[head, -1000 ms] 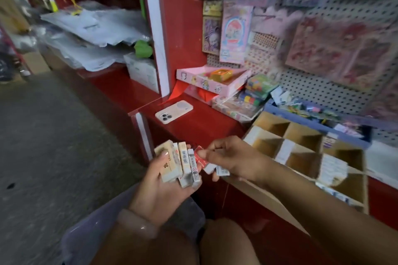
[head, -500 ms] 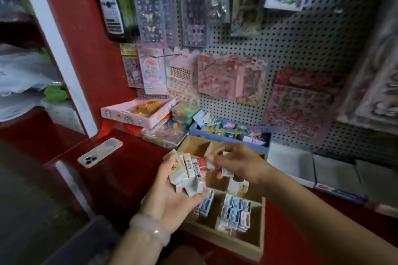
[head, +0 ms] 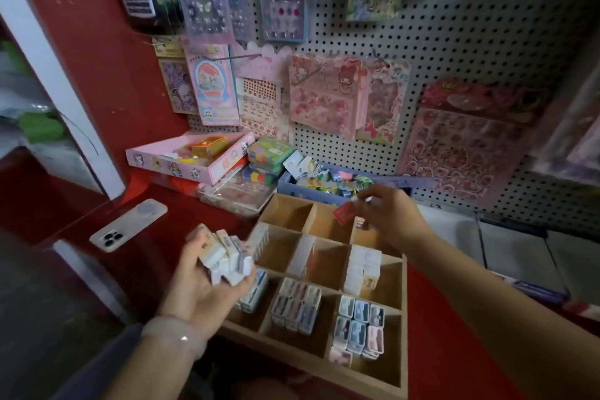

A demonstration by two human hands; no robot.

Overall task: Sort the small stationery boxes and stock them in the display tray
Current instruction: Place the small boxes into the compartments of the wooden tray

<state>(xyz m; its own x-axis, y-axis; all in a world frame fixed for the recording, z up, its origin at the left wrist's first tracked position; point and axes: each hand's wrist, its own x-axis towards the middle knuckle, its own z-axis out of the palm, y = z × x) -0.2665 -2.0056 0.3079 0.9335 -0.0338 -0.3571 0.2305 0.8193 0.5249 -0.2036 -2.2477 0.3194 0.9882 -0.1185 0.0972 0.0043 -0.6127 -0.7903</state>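
- Fingers (head: pixel 373 201) of my right hand (head: pixel 394 221) pinch a red box (head: pixel 344 214) above the display tray (head: pixel 404 328)'s back compartments.
- My left hand (head: pixel 207 282) grips a bunch of small boxes (head: pixel 227 256) beside the tray's left edge.

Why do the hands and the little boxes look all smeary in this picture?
In the head view, the left hand with its stack of small boxes and the right hand pinching a red box are smeared by motion blur; the wooden tray and pegboard look sharper; the edges bend from the wide-angle lens, and the corners are dim.
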